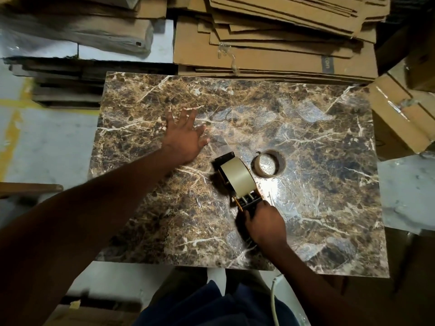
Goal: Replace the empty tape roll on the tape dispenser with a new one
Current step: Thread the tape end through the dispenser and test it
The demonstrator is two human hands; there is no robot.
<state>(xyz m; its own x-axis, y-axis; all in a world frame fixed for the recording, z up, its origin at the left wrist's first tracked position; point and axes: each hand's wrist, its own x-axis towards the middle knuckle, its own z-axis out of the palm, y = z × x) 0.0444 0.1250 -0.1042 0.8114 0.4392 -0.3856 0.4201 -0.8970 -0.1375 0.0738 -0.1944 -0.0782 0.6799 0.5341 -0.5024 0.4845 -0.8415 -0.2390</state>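
Observation:
A black tape dispenser (247, 203) lies on the brown marble-patterned tabletop (317, 208), near its middle. A full beige tape roll (236, 178) sits mounted on it. My right hand (264, 225) is closed around the dispenser's handle at the near end. Just right of the roll, an empty cardboard tape core (257, 170) lies flat on the table, apart from the dispenser. My left hand (184, 135) is further left and farther back, palm down with fingers spread, holding nothing.
Stacks of flattened cardboard (282, 43) lie beyond the table's far edge. Taped boxes (404, 118) stand at the right. Dark wooden boards (66, 81) are piled at the back left on a pale floor. A white cable (274, 300) hangs near my lap.

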